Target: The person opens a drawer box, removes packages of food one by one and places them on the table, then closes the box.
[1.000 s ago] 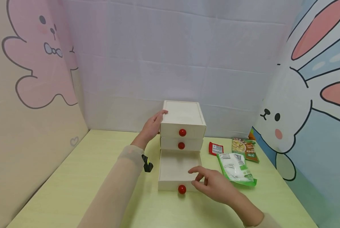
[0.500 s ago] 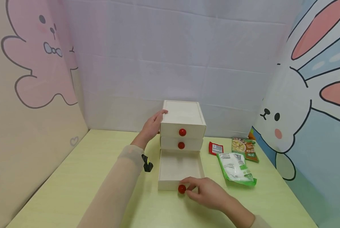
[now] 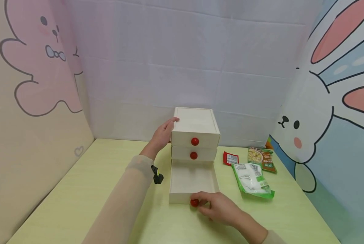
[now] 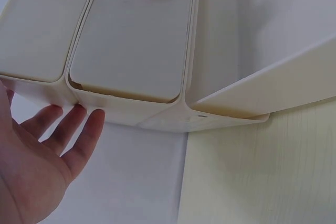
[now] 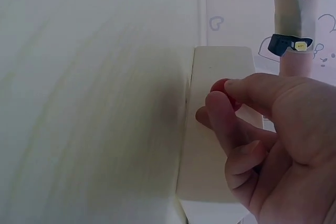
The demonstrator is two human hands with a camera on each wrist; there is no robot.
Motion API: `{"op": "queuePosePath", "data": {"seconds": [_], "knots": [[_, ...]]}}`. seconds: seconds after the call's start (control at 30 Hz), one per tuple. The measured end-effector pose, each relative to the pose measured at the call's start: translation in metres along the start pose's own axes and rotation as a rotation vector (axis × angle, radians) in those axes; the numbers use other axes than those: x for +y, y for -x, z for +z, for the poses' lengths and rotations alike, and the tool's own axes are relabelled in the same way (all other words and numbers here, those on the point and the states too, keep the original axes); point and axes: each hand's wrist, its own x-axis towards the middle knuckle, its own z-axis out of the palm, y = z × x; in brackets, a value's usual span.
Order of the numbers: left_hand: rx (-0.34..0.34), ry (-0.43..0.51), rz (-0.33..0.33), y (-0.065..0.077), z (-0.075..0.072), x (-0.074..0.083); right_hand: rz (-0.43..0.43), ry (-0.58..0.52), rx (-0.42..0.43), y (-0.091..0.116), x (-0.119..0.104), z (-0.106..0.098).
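A small white drawer unit [image 3: 195, 120] with three stacked drawers stands on the table. Its bottom drawer [image 3: 191, 176] is pulled out and bare inside, while the top and middle drawers are closed. My left hand [image 3: 161, 136] rests against the unit's left side, one finger over the top edge; in the left wrist view its fingers [image 4: 86, 137] are extended along the side wall. At the front of the bottom drawer, my right hand [image 3: 221, 207] pinches the round red knob [image 3: 194, 203]. The right wrist view shows thumb and fingers around that knob [image 5: 223, 85], partly covering it.
Right of the unit lie a small red packet [image 3: 231, 158], a green-and-white bag [image 3: 253, 180] and a brown food packet [image 3: 262, 159] partly behind the bag. A white cloth backdrop [image 3: 133, 84] stands behind the table [image 3: 108, 176], with printed panels at both sides.
My right hand has moved left and down from above the drawer's right front corner to the red knob, which it now pinches. My left hand and the drawer stay in place.
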Motion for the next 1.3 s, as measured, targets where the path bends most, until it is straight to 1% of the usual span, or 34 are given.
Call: {"op": "queuePosePath", "data": {"seconds": [0.2,0.57,0.7,1.07,1.3], "knots": [[-0.002,-0.009,0.009,0.000,0.000,-0.001,0.017,0.010,0.069,-0.002,0.000,0.006],[0.001,0.002,-0.014,0.001,0.000,0.001,0.041,0.035,0.132,-0.009,-0.004,0.008],[0.000,0.000,-0.016,0.002,0.001,0.001,0.057,0.029,0.133,-0.012,-0.003,0.009],[0.008,-0.003,-0.021,-0.001,0.000,-0.001,0.057,0.039,0.134,-0.017,0.000,0.007],[0.004,-0.007,-0.011,0.001,0.000,0.000,0.085,0.028,0.146,-0.026,0.005,0.006]]}}
